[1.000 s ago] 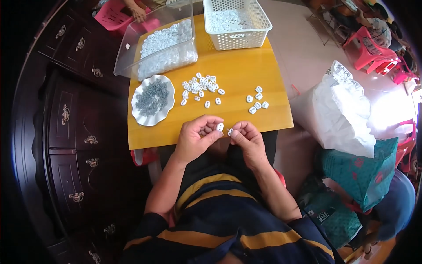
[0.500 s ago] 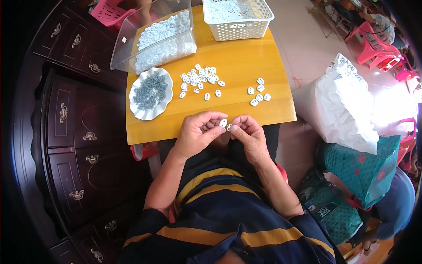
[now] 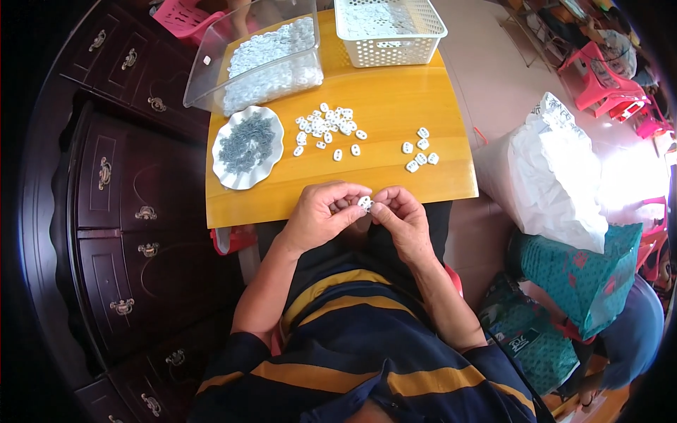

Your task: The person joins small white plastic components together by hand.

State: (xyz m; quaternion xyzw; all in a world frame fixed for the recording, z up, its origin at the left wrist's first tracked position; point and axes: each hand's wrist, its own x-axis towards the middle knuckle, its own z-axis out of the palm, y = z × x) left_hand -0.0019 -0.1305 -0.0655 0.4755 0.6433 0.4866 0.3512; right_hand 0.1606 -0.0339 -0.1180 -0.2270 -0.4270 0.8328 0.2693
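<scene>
Over the table's near edge, my left hand (image 3: 317, 217) pinches a small white oval plastic piece with dark holes (image 3: 364, 201) between thumb and fingers. My right hand (image 3: 404, 225) meets it from the other side, its thumb and forefinger closed on a smaller white part (image 3: 370, 208) that touches the oval piece. The fingertips partly cover both. Beyond my hands lies a loose cluster of similar white two-holed pieces (image 3: 324, 125). A smaller group of white pieces (image 3: 421, 159) showing dark details rests at the table's right side.
A scalloped white plate (image 3: 273, 161) of small dark grey pins stands left on the wooden table (image 3: 381, 106). Behind are a clear tub (image 3: 201, 88) and a white basket (image 3: 402, 53) of white parts. Dark drawers (image 3: 106, 176) flank the left, a white sack (image 3: 543, 183) the right.
The white oval piece and the smaller part, slightly apart before, now touch between my fingertips. The oval piece has turned a little. The view has shifted slightly.
</scene>
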